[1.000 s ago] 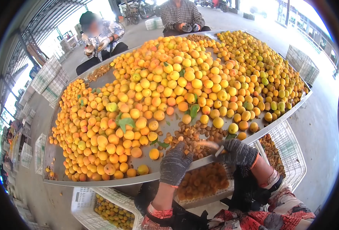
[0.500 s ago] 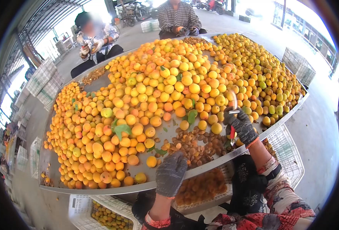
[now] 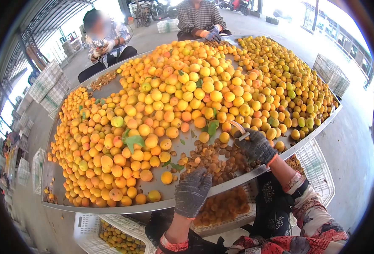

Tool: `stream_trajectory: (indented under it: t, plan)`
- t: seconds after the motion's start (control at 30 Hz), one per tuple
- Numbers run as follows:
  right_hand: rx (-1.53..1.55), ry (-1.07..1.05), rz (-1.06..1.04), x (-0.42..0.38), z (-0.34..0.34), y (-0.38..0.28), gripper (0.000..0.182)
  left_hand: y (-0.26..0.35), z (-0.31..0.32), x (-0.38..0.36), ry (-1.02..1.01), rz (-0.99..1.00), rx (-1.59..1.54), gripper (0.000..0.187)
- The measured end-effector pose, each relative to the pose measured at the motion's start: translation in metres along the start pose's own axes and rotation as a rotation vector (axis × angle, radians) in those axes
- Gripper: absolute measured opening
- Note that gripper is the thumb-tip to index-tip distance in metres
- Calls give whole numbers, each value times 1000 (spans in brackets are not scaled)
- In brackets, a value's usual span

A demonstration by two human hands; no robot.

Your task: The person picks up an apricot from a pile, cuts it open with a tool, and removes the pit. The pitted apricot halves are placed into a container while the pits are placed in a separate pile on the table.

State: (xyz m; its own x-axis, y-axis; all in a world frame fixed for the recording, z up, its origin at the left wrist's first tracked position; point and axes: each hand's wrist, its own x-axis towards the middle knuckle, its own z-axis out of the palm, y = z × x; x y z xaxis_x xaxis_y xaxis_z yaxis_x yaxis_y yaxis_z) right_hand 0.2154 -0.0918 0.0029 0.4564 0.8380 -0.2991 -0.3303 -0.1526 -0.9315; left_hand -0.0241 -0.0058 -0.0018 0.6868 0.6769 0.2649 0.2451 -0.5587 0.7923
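Observation:
My right hand, in a dark grey glove, is closed around a hand tool with a pale curved loop and a metal end piece; the rest of the tool is hidden by my fingers. It is over the right side of a heap of brown apricot pits. My left hand, gloved alike, is at the table's near edge, just left of the pits. Its fingers are curled inward, and what they hold, if anything, is hidden. Beyond both hands, apricots are piled across the metal-topped table.
White plastic crates stand beneath the near edge, one holding apricots and another orange-brown pieces. A further crate is at the right. Two people sit at the far side, one with gloved hands over the table's edge.
My right hand has moved left and slightly down with the tool, whose red part no longer shows. My left hand has shifted slightly right. The far co-worker's hands have moved together.

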Motion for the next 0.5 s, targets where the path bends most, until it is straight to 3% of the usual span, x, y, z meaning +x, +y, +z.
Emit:
stream_trajectory:
  t: [0.07,0.2,0.27,0.33,0.5]
  plan:
    - [-737,45,-100,11,20,-14,45,-1,2,0,6,15,11,23]
    - [-971,-72,-220,51,46,-2,45,-1,2,1,-16,22,17,21]
    - [-1253,-44,-422,64,63,9,46,-1,1,0,-37,8,25,21]
    - [-1282,-37,-379,79,78,18,47,-1,0,-1,12,159,77,20]
    - [-1304,-10,-342,83,78,5,46,-5,3,1,19,120,50,21]
